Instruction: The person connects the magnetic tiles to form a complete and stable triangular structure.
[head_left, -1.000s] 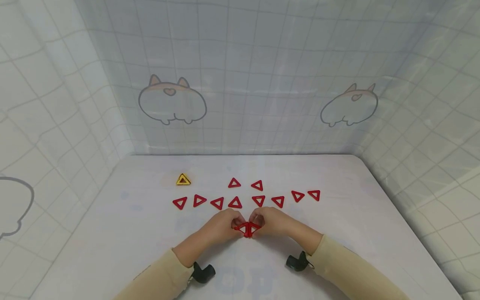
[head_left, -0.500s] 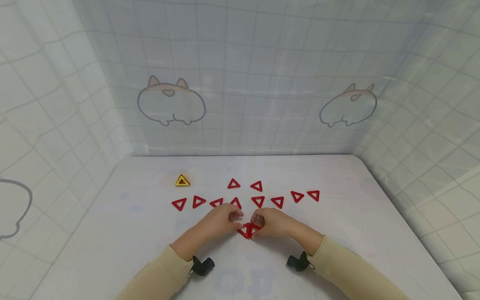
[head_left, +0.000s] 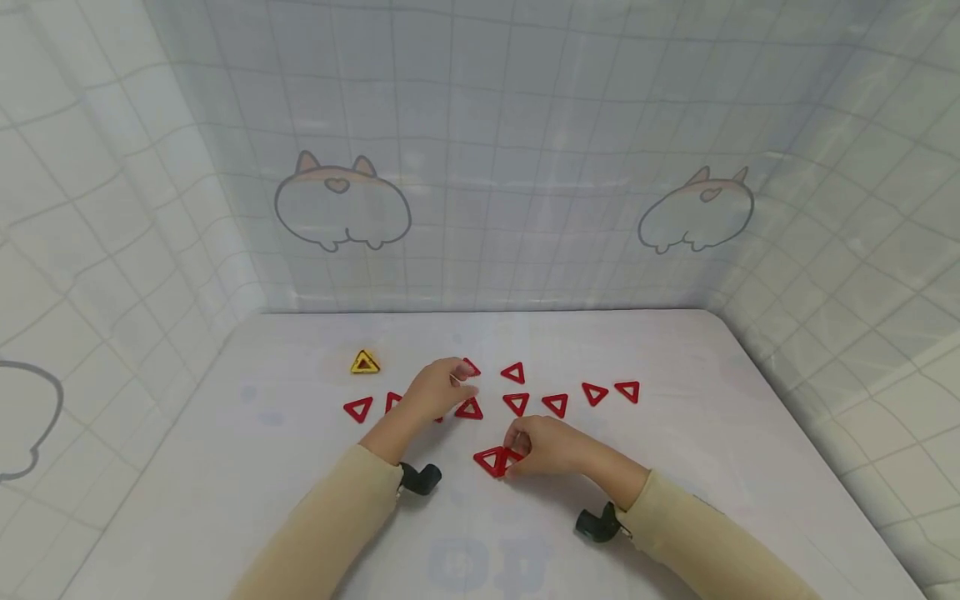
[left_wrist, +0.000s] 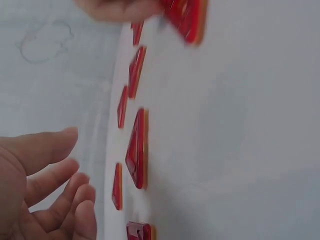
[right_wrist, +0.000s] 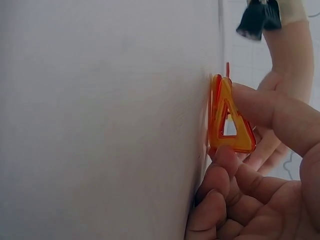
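In the head view my right hand (head_left: 551, 446) pinches a red triangular building tile (head_left: 512, 464) between thumb and fingers. The right wrist view shows the orange face of this held tile (right_wrist: 243, 137). A second red tile (head_left: 483, 457) meets it edge to edge on the left, low over the white table. Further away, my left hand (head_left: 429, 392) reaches over the rows with thumb and fingers apart, holding nothing. Its fingertips overlap a back-row tile (head_left: 472, 367) in this view, and a front-row tile (head_left: 469, 411) lies just below its thumb. The left wrist camera sees this hand (left_wrist: 50, 185) with relaxed, separated fingers.
Several more red triangles, such as the one at the far right (head_left: 628, 391), lie in loose rows across the white table (head_left: 300, 500). A yellow triangle (head_left: 365, 362) sits at back left. A grid-patterned curtain (head_left: 480, 250) stands behind and at both sides.
My left hand let go of the left tile of the joined pair and moved forward and left over the rows. The right hand stayed in place, still pinching its tile.
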